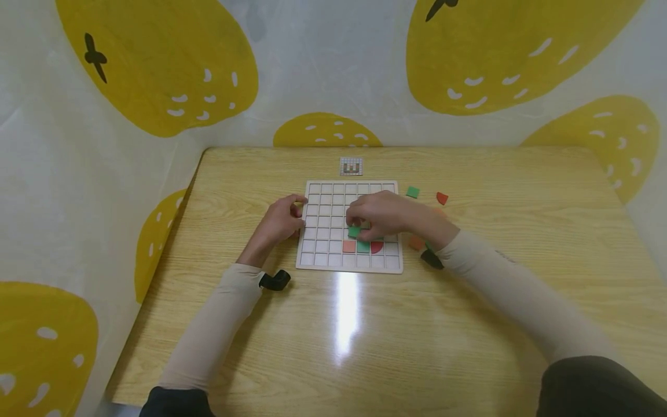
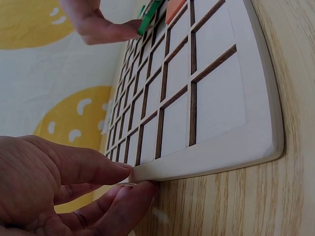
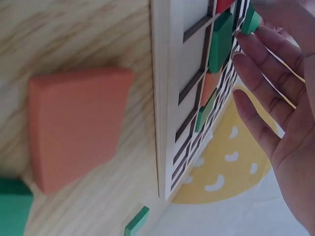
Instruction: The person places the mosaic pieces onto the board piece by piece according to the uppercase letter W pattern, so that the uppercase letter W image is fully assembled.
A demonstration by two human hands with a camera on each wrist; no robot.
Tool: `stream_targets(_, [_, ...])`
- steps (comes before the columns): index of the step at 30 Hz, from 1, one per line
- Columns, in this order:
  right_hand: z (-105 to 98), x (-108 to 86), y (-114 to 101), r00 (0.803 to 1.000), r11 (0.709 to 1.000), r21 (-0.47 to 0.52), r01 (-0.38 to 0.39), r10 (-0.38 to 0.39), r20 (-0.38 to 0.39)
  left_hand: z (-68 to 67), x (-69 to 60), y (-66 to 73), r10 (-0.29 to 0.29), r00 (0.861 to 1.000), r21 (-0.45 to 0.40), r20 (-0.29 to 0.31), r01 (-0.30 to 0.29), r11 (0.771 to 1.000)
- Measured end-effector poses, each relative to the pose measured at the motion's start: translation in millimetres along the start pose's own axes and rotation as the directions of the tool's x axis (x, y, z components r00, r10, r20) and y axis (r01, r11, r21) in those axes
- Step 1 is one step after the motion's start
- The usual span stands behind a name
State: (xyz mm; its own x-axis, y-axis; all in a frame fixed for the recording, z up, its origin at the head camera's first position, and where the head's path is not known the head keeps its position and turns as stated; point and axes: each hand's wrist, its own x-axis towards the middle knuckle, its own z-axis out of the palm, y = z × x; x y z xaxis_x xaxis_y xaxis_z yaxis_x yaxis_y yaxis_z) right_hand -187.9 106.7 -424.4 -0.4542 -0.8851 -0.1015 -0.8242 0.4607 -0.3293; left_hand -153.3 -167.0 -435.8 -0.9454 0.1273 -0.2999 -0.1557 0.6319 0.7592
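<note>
A pale wooden grid board [image 1: 323, 233] lies on the table. My left hand [image 1: 281, 221] grips its left edge, the thumb on the rim and the fingers below it in the left wrist view. Over the grid, my right hand [image 1: 383, 211] pinches a green square tile [image 1: 354, 231] between thumb and fingertips; in the right wrist view this green tile [image 3: 251, 20] is tilted. In the row nearer me sit an orange tile [image 1: 348, 247], another green tile [image 1: 363, 247] and a red rounded tile [image 1: 376, 247]. My right hand hides part of the board.
A small pattern card [image 1: 351, 167] lies beyond the board. To the right are a loose green tile [image 1: 413, 191], a red rounded piece [image 1: 442, 198] and an orange tile [image 3: 81, 130], some pieces partly hidden by my right arm. Black wrist devices [image 1: 275, 281] stick out near the sleeves.
</note>
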Motion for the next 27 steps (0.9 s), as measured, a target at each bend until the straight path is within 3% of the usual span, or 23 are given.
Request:
stream_targets(14, [2.0, 6.7, -4.7, 0.999, 0.994, -0.1, 0.032, -0.032, 0.0, 0.2, -1.1, 1.5, 0.003, 1.0, -0.014, -0.002, -0.003, 1.0])
stream_targets(27, [1.7, 2.6, -6.5, 0.999, 0.997, -0.08, 0.019, -0.022, -0.044, -0.1, -1.8, 0.9, 0.007, 1.0, -0.024, 0.001, -0.007, 1.0])
